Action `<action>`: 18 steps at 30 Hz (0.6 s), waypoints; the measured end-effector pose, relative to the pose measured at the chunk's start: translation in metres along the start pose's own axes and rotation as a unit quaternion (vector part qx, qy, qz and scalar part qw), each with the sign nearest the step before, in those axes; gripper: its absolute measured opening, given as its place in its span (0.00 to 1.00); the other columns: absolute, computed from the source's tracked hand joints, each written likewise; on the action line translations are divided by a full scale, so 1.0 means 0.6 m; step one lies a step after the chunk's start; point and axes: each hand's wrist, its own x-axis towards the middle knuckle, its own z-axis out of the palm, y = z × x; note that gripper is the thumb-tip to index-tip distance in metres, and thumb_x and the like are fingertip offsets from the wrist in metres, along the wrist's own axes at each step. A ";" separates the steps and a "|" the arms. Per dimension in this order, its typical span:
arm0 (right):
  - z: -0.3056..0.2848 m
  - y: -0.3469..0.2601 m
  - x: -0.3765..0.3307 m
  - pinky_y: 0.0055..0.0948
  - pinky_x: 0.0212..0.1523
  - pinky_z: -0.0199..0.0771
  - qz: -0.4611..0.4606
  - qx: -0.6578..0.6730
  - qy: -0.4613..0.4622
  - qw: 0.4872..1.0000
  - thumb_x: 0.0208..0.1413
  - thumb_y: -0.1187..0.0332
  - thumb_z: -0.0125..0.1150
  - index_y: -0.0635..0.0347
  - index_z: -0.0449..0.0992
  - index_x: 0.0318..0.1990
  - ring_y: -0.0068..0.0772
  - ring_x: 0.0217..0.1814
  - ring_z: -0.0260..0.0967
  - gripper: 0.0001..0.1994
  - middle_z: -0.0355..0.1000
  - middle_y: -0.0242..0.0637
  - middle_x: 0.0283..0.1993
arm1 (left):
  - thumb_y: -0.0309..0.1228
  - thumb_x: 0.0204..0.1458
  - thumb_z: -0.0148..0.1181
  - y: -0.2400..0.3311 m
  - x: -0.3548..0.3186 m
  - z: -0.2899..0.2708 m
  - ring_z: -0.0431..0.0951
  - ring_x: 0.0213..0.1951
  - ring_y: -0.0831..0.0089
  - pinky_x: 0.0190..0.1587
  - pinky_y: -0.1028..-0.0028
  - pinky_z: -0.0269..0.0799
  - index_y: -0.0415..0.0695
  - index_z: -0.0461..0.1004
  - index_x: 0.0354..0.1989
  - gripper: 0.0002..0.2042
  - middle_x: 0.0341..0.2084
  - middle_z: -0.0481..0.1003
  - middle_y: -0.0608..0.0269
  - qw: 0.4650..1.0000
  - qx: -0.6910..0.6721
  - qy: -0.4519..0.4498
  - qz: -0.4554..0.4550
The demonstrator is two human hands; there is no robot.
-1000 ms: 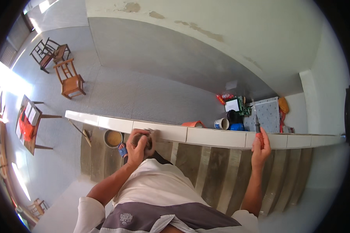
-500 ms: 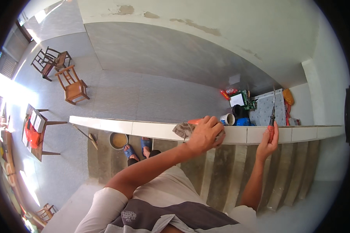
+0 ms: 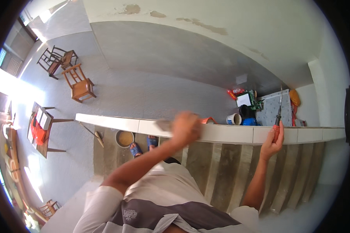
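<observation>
I am standing high up, by a long ledge of shiny white tiles (image 3: 229,134). My left hand (image 3: 186,128) is blurry over the ledge, and I cannot tell if it is gripping the flat grey thing (image 3: 164,124) beside it. My right hand (image 3: 272,141) is wrapped tight around a thin metal tool with a red handle (image 3: 277,118), pointing up. Far below, a round bucket of sandy stuff (image 3: 125,138) is sitting on the grey floor. Farther off, brown wooden chairs (image 3: 78,82) are standing.
</observation>
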 end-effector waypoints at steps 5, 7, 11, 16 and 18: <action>-0.015 0.026 -0.002 0.23 0.52 0.68 0.016 -0.008 -0.008 1.000 0.61 0.76 0.52 0.66 0.68 0.59 0.25 0.51 0.68 0.18 0.70 0.35 0.53 | 0.31 0.41 0.67 0.074 0.037 0.016 0.69 0.39 0.59 0.43 0.63 0.65 0.46 0.69 0.32 0.13 0.36 0.70 0.60 0.991 -0.035 -0.061 0.113; -0.015 0.026 0.001 0.26 0.52 0.69 0.019 0.003 -0.003 1.000 0.60 0.75 0.53 0.66 0.69 0.58 0.28 0.51 0.69 0.18 0.70 0.38 0.54 | 0.31 0.40 0.67 0.030 0.019 -0.008 0.70 0.39 0.60 0.42 0.62 0.65 0.47 0.70 0.33 0.13 0.37 0.71 0.60 0.993 -0.040 -0.038 0.106; -0.015 0.035 0.001 0.28 0.53 0.70 0.030 0.035 0.011 0.999 0.59 0.75 0.55 0.66 0.70 0.57 0.32 0.52 0.69 0.18 0.69 0.42 0.56 | 0.30 0.43 0.64 -0.115 -0.067 -0.104 0.71 0.38 0.56 0.41 0.58 0.66 0.47 0.72 0.33 0.09 0.34 0.71 0.58 0.996 0.079 0.007 -0.048; -0.002 0.040 -0.002 0.24 0.53 0.68 0.022 0.067 0.008 0.997 0.62 0.75 0.52 0.65 0.67 0.60 0.26 0.52 0.68 0.19 0.70 0.37 0.54 | 0.31 0.50 0.60 -0.278 -0.162 -0.227 0.69 0.36 0.51 0.39 0.55 0.65 0.42 0.70 0.34 0.08 0.29 0.69 0.53 0.914 0.257 0.134 -0.284; -0.004 0.060 -0.005 0.27 0.54 0.68 0.051 0.080 0.005 0.996 0.61 0.76 0.52 0.67 0.67 0.60 0.30 0.53 0.68 0.19 0.68 0.40 0.56 | 0.26 0.48 0.56 -0.254 -0.142 -0.198 0.68 0.34 0.52 0.39 0.52 0.63 0.41 0.69 0.28 0.03 0.27 0.69 0.51 0.915 0.279 0.160 -0.244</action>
